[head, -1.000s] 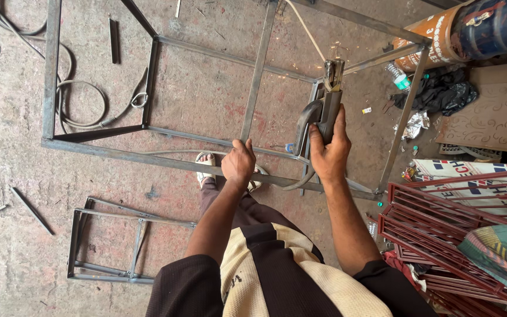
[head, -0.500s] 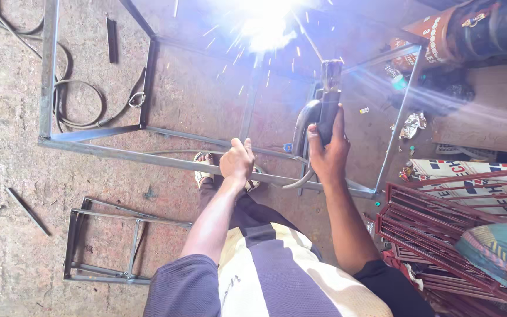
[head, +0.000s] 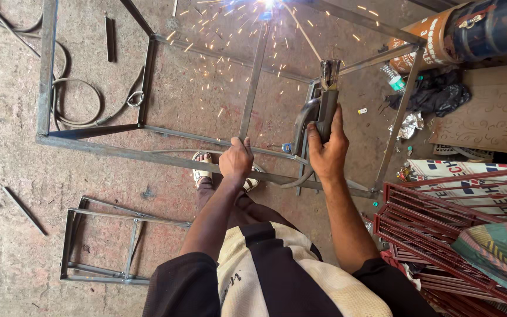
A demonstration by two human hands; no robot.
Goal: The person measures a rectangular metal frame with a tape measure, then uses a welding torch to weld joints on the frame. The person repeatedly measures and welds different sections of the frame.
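welding at a steel frame on a concrete floor, seen from above.

the right hand (head: 327,154) is wrapped tight around the grip of a welding electrode holder (head: 322,105), whose thin rod (head: 300,34) slants up to a bright arc (head: 268,3) at the top edge, throwing orange sparks (head: 224,35) over the frame. the left hand (head: 236,159) is curled closed around an upright bar (head: 253,82) of the steel frame (head: 45,76), just above the long bottom rail. a sandalled foot (head: 202,167) shows below that rail. a smaller welded frame (head: 98,240) lies flat on the floor (head: 7,194) to the left, a coiled cable (head: 77,103) beyond it, red metal grilles (head: 441,223) stacked at right.
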